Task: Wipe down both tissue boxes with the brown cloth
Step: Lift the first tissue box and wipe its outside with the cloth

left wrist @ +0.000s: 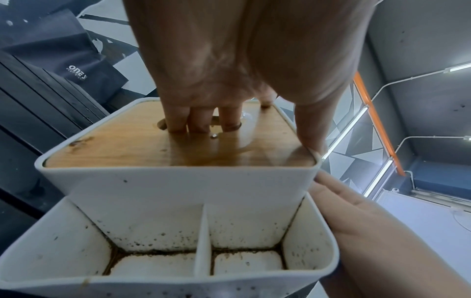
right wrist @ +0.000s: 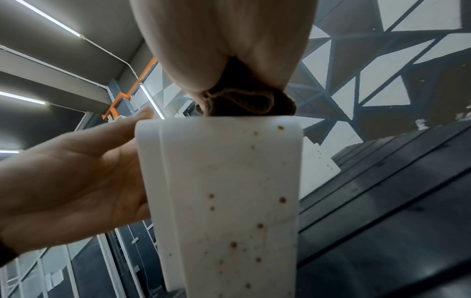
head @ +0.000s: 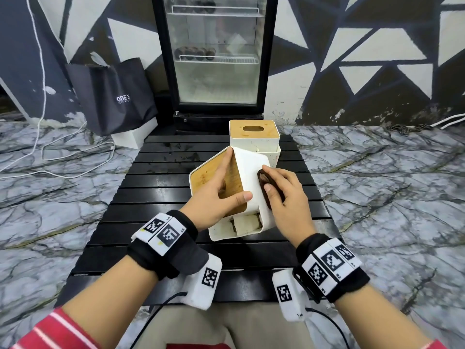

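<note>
left hand (head: 216,195): my fingers hooked in the lid slot, gripping the tilted tissue box (head: 251,170), mid-table
right hand (head: 281,195): pinching brown cloth (head: 264,182) on its wall
second box (head: 254,142): upright at 12 o'clock
risk: hard wipe could twist it loose

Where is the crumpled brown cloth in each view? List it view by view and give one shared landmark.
Head: the crumpled brown cloth sits right of centre, under the right hand, against the tilted white tissue box with the wooden lid.
Left wrist: not in view.
Right wrist: upper centre, cloth bunched under the palm at the box's top edge.
Shared landmark: that tilted box.
</note>
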The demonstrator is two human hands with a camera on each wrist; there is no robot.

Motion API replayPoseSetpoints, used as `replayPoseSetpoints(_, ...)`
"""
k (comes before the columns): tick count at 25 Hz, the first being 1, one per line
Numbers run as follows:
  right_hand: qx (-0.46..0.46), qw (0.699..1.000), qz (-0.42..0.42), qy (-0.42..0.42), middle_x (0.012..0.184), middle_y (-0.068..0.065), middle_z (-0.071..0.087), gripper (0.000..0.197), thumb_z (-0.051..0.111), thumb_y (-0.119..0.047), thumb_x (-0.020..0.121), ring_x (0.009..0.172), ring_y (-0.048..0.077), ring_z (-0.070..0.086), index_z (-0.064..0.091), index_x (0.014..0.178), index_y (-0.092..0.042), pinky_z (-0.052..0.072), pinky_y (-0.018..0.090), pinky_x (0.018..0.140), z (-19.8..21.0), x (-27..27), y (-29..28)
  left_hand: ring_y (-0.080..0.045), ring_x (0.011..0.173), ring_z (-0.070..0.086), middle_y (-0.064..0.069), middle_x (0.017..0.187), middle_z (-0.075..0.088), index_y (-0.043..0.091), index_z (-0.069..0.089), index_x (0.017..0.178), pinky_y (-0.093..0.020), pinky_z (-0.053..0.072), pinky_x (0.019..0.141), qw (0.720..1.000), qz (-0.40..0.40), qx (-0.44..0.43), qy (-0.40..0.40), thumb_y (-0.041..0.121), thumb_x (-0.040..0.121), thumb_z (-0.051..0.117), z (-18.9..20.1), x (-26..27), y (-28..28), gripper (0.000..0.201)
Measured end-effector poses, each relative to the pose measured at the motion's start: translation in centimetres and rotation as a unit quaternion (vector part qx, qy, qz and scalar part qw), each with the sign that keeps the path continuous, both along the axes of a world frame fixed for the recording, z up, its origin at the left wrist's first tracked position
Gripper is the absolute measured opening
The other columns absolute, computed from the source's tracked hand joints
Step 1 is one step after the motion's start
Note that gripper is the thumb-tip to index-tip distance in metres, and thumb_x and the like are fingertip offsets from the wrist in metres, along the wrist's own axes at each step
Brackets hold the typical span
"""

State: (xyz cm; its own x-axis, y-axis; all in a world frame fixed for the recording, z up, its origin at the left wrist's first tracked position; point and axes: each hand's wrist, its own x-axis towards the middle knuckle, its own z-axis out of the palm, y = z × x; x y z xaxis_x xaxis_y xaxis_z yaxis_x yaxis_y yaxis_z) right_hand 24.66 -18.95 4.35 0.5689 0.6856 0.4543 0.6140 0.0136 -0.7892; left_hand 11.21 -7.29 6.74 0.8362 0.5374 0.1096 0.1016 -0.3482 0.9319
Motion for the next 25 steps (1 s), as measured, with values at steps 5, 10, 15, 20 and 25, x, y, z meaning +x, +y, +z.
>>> replayPoseSetpoints(5,0.02,0.999,-0.026,-0.001,0.114,-0.012,0.046,0.036,0.048,-0.013,0.091,0.112,0.021,0.045,0.054,0.124,-0.024,0.036,0.029,0.099,-1.0,-1.3,-1.2,-0.007,0.13,0.04,0.018,0.142,0.033,0.045,-0.006,0.145,-0.011,0.036,0.097,1.0,0.004,0.014,0.002,0.028,0.087,0.063,0.0,0.2,-0.3,0.092)
replayPoseSetpoints(10,0.034,0.999,-0.006,-0.014,0.113,-0.023,0.044,0.036,0.045,-0.021,0.089,0.113,0.017,0.045,0.048,0.121,-0.037,0.035,0.025,0.099,-2.1,-1.4,-2.7,-0.008,0.132,0.038,0.014,0.147,0.031,0.047,-0.007,0.144,-0.013,0.035,0.102,1.0,-0.003,0.019,0.0,0.036,0.085,0.065,-0.1,0.2,-0.3,0.094)
replayPoseSetpoints(15,0.025,0.999,-0.03,0.007,0.108,-0.024,0.043,0.037,0.049,-0.01,0.091,0.11,0.018,0.045,0.05,0.119,-0.035,0.038,0.032,0.099,-1.5,-2.0,-2.4,-0.01,0.132,0.039,0.012,0.148,0.032,0.063,-0.006,0.133,-0.035,0.033,0.112,1.0,0.014,0.018,0.003,0.052,0.073,0.064,-0.2,0.3,-0.3,0.093)
replayPoseSetpoints(20,0.04,0.998,0.012,-0.041,0.112,-0.03,0.041,0.036,0.044,-0.022,0.088,0.109,0.007,0.04,0.052,0.122,-0.032,0.026,0.007,0.095,-0.1,-3.6,-1.6,-0.014,0.137,0.034,0.003,0.152,0.027,0.042,-0.006,0.145,-0.031,0.029,0.114,1.0,-0.027,0.01,0.004,0.034,0.083,0.063,0.4,0.1,0.0,0.093)
replayPoseSetpoints(25,0.022,0.998,0.035,-0.039,0.114,-0.016,0.046,0.037,0.045,-0.02,0.088,0.11,0.011,0.042,0.054,0.123,-0.029,0.026,0.004,0.094,1.4,-2.6,0.0,-0.01,0.137,0.033,0.006,0.153,0.024,0.04,-0.006,0.146,-0.032,0.029,0.114,0.999,-0.04,0.005,0.003,0.039,0.079,0.063,0.3,0.0,0.3,0.097)
